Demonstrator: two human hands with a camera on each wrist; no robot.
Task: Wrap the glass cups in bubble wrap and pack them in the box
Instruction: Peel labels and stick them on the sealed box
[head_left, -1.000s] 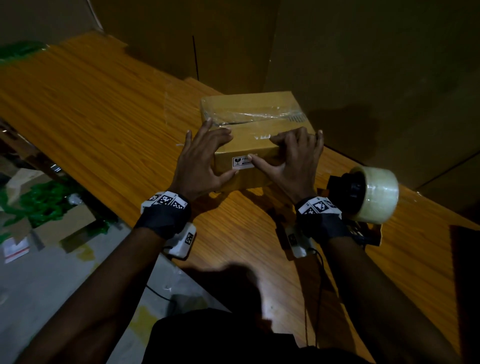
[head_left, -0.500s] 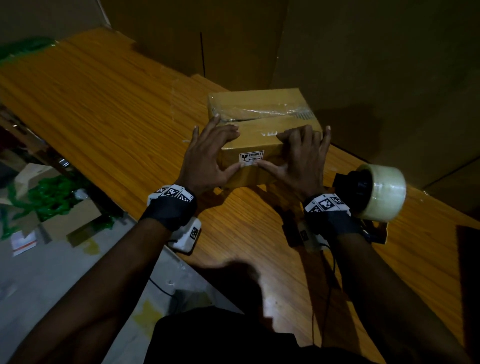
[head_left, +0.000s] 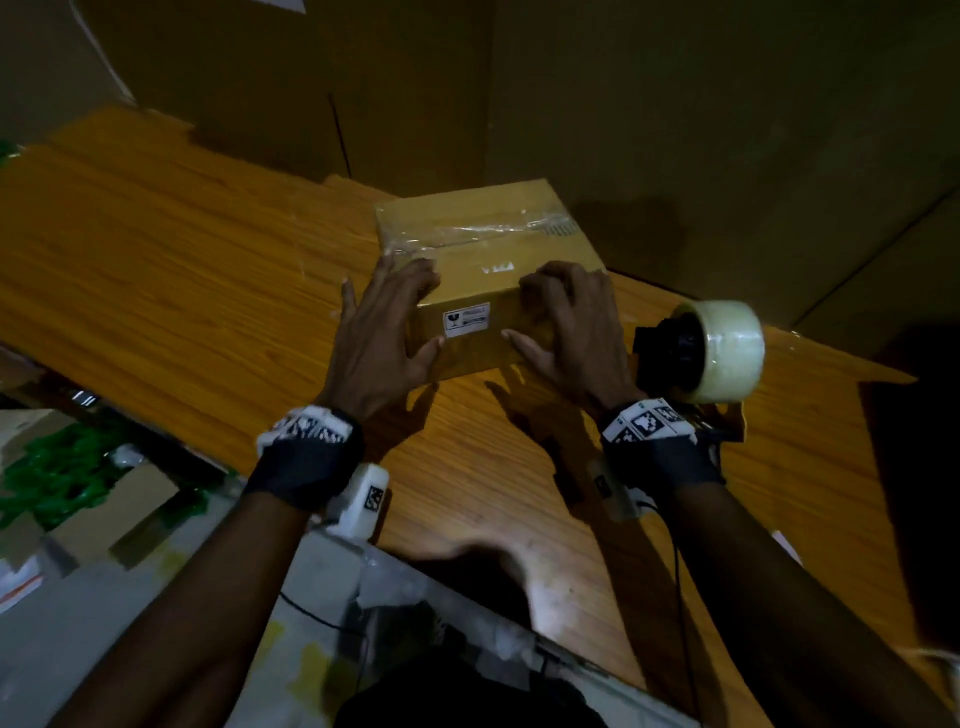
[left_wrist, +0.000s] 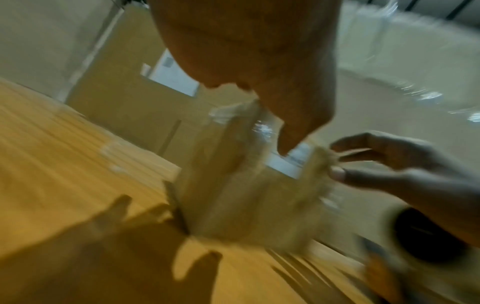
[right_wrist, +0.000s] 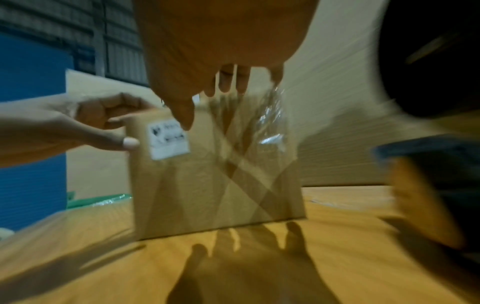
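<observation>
Two hands on one closed cardboard box (head_left: 488, 270), which sits on the wooden table (head_left: 171, 291) at about 12 o'clock from me, its back close to the cardboard wall (head_left: 675, 130). My left hand (head_left: 382, 338) is spread, fingers straight over the box's left top corner, thumb laid against the near face. My right hand (head_left: 569, 325) mirrors it on the right top edge, fingers bent over the top, thumb pointing in at the white label (head_left: 466, 319). Neither hand wraps the box; both press flat.

Head view only: clear tape (head_left: 483, 228) runs across the lid, wrinkled. Tape dispenser (head_left: 701, 351) stands at 2 o'clock, just beside my right wrist. Green plastic and loose cardboard (head_left: 62, 478) lie on the floor at 8 o'clock, below the table's near edge.

Right wrist view only: the box's near face (right_wrist: 207, 174) full height, crossed by shadow bands, label at its upper left, crinkled tape hanging over the top edge at upper right. My left thumb (right_wrist: 124, 143) touches the box just left of the label. A blue panel (right_wrist: 31, 102) stands behind, at 9 o'clock.

Left wrist view: heavily blurred; box corner (left_wrist: 233, 195) and my right fingers (left_wrist: 389, 164) can be made out, little else.

Room: open tabletop stretches wide toward 10 o'clock and between the box and me. Right side is tight, with the dispenser close. Table's near edge cuts diagonally beneath my left wrist.
</observation>
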